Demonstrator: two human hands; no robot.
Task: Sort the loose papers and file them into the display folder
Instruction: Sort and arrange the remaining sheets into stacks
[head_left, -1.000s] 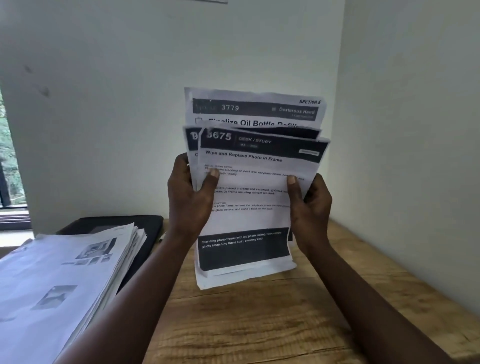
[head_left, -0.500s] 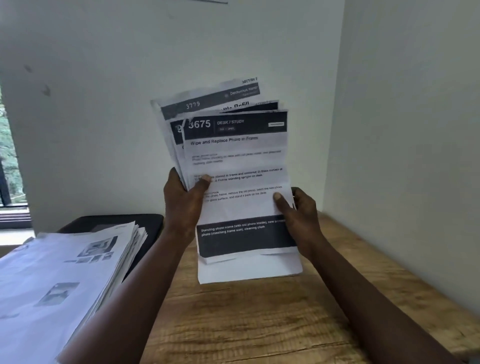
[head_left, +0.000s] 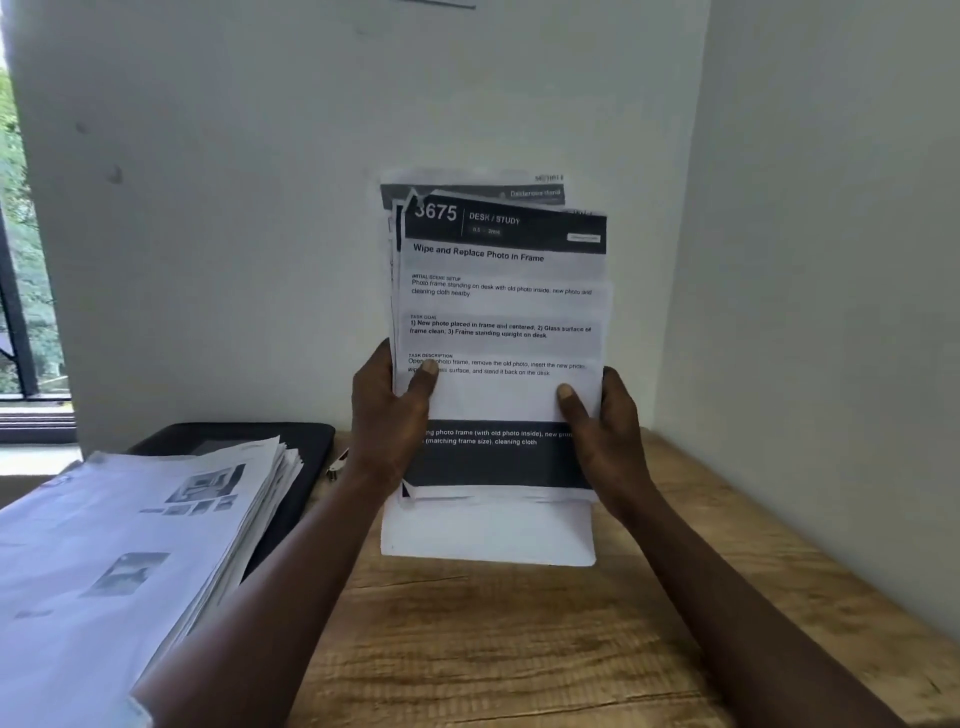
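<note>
I hold a bundle of printed papers (head_left: 501, 312) upright above the wooden desk (head_left: 519, 649). The front sheet is numbered 3675 and titled "Wipe and Replace Photo in Frame". My left hand (head_left: 387, 415) grips the bundle's left edge, thumb on the front sheet. My right hand (head_left: 605, 431) grips the right edge, thumb also on the front. The sheets behind stick out a little at the top and bottom. A thick stack of loose papers (head_left: 130, 545) lies at the left on a black folder (head_left: 291, 447).
White walls close the desk at the back and on the right. A window (head_left: 26, 260) is at the far left. A small metal clip-like object (head_left: 335, 467) lies beside the black folder.
The fanned, left-tilted sheets have been squared up into a tighter upright bundle. My right hand moved from the lower front corner to clasp the right edge.
</note>
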